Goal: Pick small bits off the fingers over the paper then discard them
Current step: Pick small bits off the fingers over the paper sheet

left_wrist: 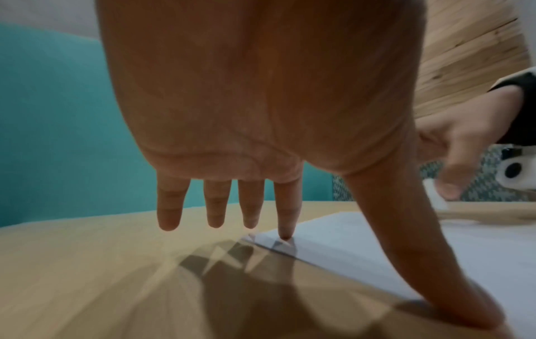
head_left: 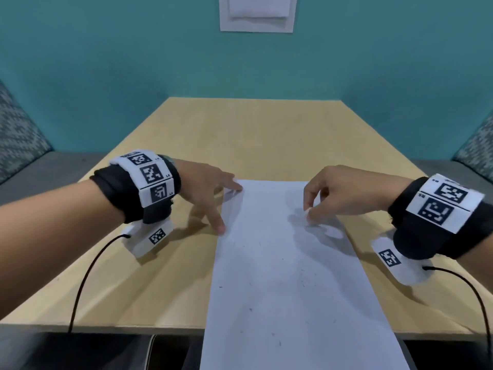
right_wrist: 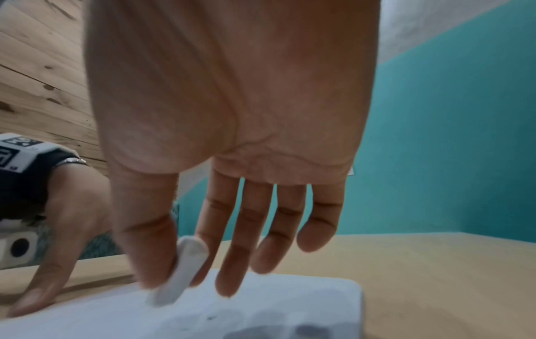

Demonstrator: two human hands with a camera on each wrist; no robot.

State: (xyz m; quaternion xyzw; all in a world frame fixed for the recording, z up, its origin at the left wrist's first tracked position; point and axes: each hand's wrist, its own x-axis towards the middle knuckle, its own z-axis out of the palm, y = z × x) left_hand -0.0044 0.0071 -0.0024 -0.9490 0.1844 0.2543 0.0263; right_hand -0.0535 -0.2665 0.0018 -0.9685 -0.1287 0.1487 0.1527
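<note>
A long white paper (head_left: 280, 263) lies on the wooden table (head_left: 240, 134), its near end hanging over the front edge. Tiny dark specks (head_left: 250, 309) dot it. My left hand (head_left: 230, 208) is spread at the paper's far left corner; in the left wrist view its forefinger tip (left_wrist: 285, 236) and thumb (left_wrist: 478, 309) press on the paper's (left_wrist: 348, 240) left edge. My right hand (head_left: 313, 206) hovers over the paper's right side and pinches a small white eraser-like piece (head_left: 309, 212) between thumb and forefinger. The right wrist view shows the piece (right_wrist: 180, 275) just above the paper (right_wrist: 261, 309).
A teal wall (head_left: 133, 62) backs the table, with a white sheet (head_left: 257, 14) fixed to it. Patterned cushions (head_left: 18, 134) sit on benches at both sides. Black cables (head_left: 88, 276) trail from both wrist cameras over the table's front edge.
</note>
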